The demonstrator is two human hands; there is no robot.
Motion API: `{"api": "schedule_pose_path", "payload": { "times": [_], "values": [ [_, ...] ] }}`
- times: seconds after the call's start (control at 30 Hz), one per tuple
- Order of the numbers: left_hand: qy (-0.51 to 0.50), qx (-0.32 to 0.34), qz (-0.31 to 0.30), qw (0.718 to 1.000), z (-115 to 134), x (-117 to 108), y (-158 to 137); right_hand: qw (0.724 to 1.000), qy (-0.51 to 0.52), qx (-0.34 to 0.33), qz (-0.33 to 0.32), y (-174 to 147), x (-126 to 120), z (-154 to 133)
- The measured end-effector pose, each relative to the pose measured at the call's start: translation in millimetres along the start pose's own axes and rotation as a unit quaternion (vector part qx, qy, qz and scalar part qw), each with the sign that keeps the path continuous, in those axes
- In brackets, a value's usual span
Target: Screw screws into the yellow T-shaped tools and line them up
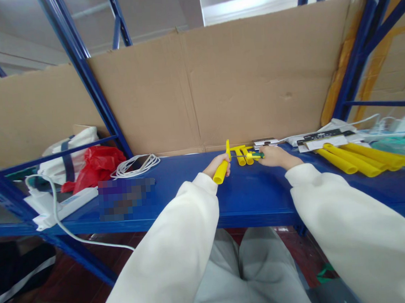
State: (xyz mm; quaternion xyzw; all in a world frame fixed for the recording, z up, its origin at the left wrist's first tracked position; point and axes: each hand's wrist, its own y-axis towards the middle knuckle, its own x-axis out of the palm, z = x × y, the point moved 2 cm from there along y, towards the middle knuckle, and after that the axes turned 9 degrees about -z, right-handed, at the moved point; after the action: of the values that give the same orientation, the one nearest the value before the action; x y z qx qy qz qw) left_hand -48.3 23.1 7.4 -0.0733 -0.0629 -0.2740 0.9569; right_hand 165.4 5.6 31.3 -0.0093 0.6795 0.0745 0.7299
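My left hand (223,163) is closed around a yellow plastic handle (220,173) with a hollow round end, its thinner yellow upper part standing above my fingers. My right hand (274,157) grips a screwdriver (257,155) with a green and yellow handle. Its thin shaft points left to the yellow piece; whether the tip touches it, I cannot tell. Just behind the screwdriver, more yellow plastic pieces (240,155) lie on the blue shelf (187,189). A small black and white package (265,143) lies behind my right hand.
Several yellow tubes (371,159) and a black and white card package (321,140) lie on the right. Left are a coiled white cable (136,166), a red plastic bag (100,164) and a white power strip (68,206). A cardboard panel (239,85) closes the back, between blue posts.
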Motion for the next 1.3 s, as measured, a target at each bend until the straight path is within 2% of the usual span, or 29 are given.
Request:
{"api": "schedule_pose_path", "payload": {
  "times": [0.57,0.87,1.03,1.3],
  "values": [
    [-0.008,0.006,0.005,1.000,-1,-2,2,0.998,0.047,0.012,0.040,5,2,9],
    [-0.010,0.008,0.005,1.000,0,-1,0,0.997,0.073,-0.006,0.024,9,5,11],
    [-0.005,0.005,0.007,1.000,1,1,-2,0.997,0.057,-0.004,0.042,11,7,12],
    [0.024,0.002,0.007,1.000,5,6,-9,0.998,0.063,-0.014,0.014,8,4,8]
  ]
}}
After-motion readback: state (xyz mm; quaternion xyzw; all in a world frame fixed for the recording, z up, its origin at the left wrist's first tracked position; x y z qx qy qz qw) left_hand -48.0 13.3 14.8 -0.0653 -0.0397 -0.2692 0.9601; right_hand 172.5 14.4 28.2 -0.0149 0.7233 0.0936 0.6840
